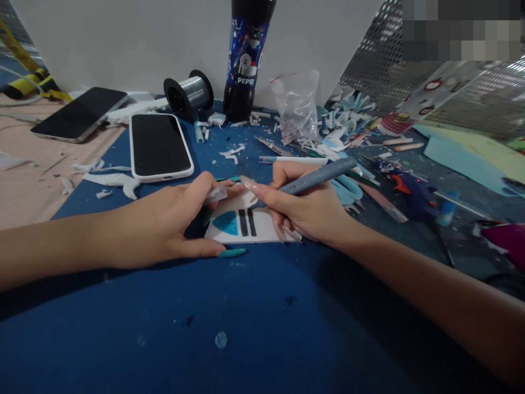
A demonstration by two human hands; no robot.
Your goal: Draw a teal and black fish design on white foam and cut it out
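My right hand (311,205) is closed around a grey-blue marker pen (318,176), its tip end low over a small white board (225,238). The board lies flat on the blue mat and bears a teal rounded triangle and two dark bars. My left hand (180,213) steadies the board from its left side, with the thumb by the near edge and the other fingers bent over the far part. Long nails show on both hands. My right fingers partly cover the board's right end, so the exact spot under the pen tip is hard to see.
Behind my hands are a white-edged phone (162,146), a wire spool (189,93), a Pepsi bottle (247,65) and a clear plastic bag (297,106). To the right lie light-blue scissors (348,189), a glue gun (414,191) and scraps. Another phone (82,114) is at the left.
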